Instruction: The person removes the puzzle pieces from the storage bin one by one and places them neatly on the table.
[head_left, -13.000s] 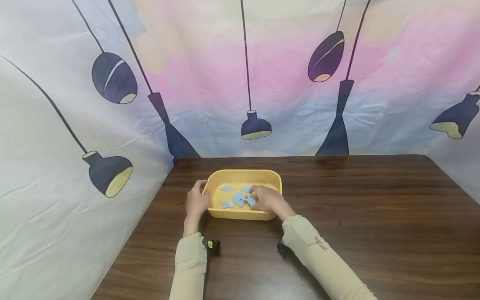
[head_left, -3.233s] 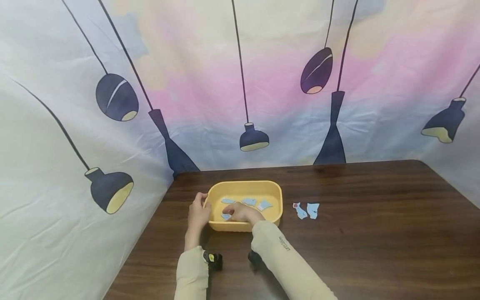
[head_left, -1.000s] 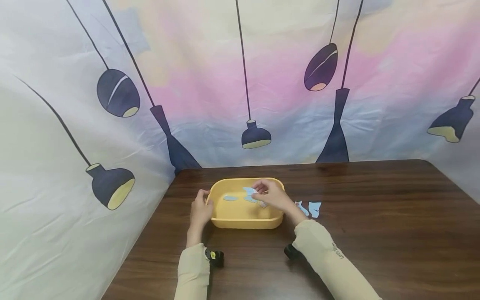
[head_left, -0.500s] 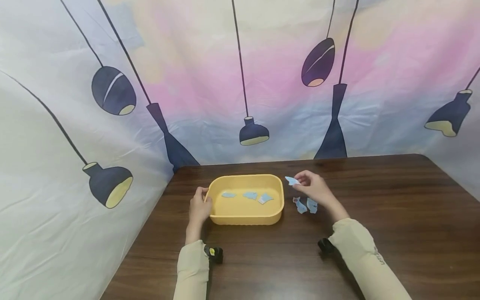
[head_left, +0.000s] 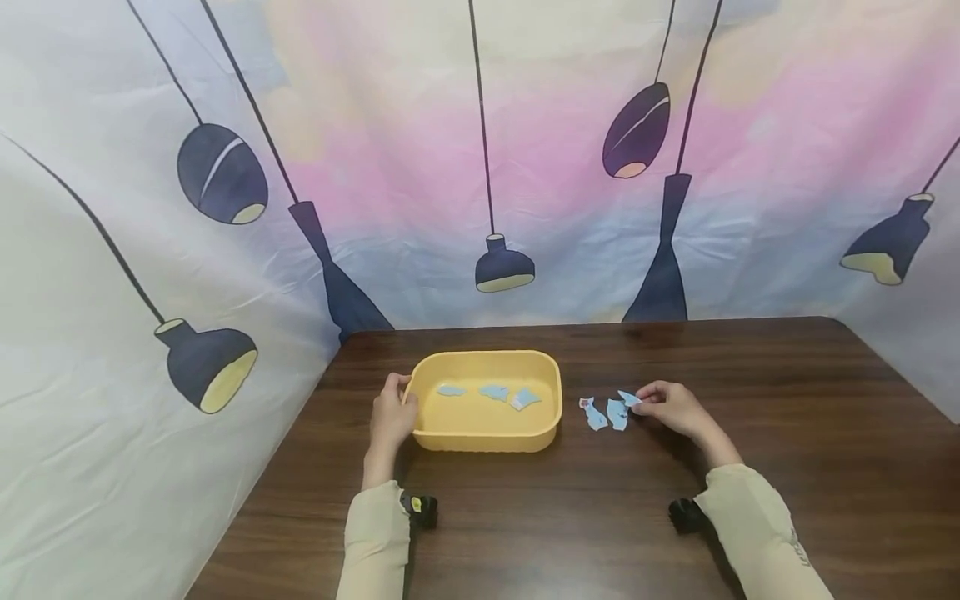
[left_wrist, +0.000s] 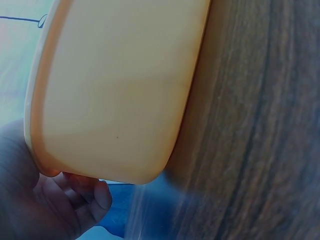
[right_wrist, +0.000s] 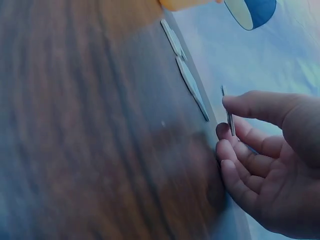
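My left hand [head_left: 392, 414] grips the left end of a yellow plastic tub [head_left: 486, 442], thumb at the rim and fingers around the outside in the left wrist view. Between thumb and fingertips, my right hand [head_left: 678, 410] pinches a thin, pointed light-blue puzzle piece [head_left: 628, 399], seen edge-on in the right wrist view. It is raised above the table, overlapping one of two flat pieces lying there, the near piece [head_left: 617, 415]. The other, a piece with a red patch [head_left: 594, 413], lies closer to the tub. Inside the tub are a narrow piece [head_left: 452, 390], a middle piece [head_left: 494, 392] and a part-white piece [head_left: 526, 399].
Everything stands on a dark brown wooden table [head_left: 570, 517]. A cloth backdrop [head_left: 420, 167] printed with hanging lamps rises behind its far edge and along the left side.
Over these frames two pieces have gone from tub to table. In the last second my right hand has lifted another piece out and carried it right. My left hand stays on the tub.
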